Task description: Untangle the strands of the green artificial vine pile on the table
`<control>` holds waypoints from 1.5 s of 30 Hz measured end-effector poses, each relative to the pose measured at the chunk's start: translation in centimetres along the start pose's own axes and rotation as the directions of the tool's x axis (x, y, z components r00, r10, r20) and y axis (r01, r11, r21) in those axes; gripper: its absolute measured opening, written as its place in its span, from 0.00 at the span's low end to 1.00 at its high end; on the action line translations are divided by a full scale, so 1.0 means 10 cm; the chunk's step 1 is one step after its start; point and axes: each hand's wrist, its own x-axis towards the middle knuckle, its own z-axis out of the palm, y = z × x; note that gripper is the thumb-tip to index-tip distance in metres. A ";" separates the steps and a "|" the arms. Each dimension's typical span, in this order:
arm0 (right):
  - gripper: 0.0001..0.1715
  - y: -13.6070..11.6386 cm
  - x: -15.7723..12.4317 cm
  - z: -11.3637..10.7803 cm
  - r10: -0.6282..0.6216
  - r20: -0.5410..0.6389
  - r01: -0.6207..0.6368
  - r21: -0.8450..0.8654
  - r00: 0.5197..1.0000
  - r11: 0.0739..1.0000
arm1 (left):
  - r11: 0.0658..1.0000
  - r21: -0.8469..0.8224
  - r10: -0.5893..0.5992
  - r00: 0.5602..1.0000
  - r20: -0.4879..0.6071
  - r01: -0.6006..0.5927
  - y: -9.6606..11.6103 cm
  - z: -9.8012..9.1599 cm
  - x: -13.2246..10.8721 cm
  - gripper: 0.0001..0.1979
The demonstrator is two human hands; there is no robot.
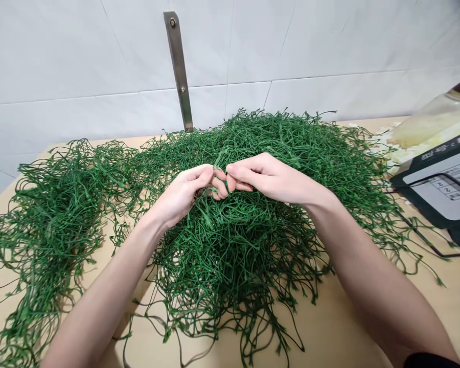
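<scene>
A big tangled heap of thin green artificial stems (245, 266) with small forked tips lies under both hands. Above the heap's middle, my left hand (189, 191) is closed, its thumb and forefinger pinching a green stem (218, 162) whose forked end sticks up past the fingertips. My right hand (270, 176) meets it from the right, fingertips nearly touching those of the left. Its thumb presses against the forefinger in a pinch, and whatever lies between them is too small or hidden to make out.
More green stems (57, 220) spread along the table's left side. At right stands a box-like container (444, 179) with a dark label and a black wire loop, with pale flower pieces (391, 148) by it. A metal bracket (179, 71) is fixed to the tiled wall (99, 56) behind.
</scene>
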 end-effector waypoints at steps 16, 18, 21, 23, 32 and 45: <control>0.20 -0.07 -0.04 0.03 0.188 -0.023 -0.186 -0.293 0.982 0.938 | 0.998 -0.053 -0.036 0.989 0.141 0.044 0.04 -0.04 -0.04 0.12; 0.23 -0.09 -0.04 0.08 0.203 -0.016 -0.200 -0.245 0.979 0.949 | 0.995 -0.086 -0.045 0.990 0.132 0.056 0.04 -0.03 -0.04 0.15; 0.27 -0.11 -0.04 0.14 0.170 -0.037 -0.174 -0.190 0.985 0.966 | 0.991 -0.104 -0.075 0.990 0.122 0.088 0.03 0.02 -0.03 0.19; 0.30 -0.09 -0.04 0.17 0.132 -0.077 -0.143 -0.149 0.988 0.978 | 0.989 -0.083 -0.114 0.986 0.121 0.125 0.02 0.06 -0.02 0.26; 0.40 0.01 0.00 0.24 0.052 -0.097 -0.057 -0.052 0.994 0.997 | 0.992 -0.039 -0.111 0.986 0.125 0.116 0.01 0.03 -0.01 0.21; 0.43 0.09 0.08 0.32 0.187 -0.226 -0.157 0.142 0.956 0.977 | 0.955 -0.288 0.044 0.992 -0.115 -0.076 -0.04 0.15 0.01 0.15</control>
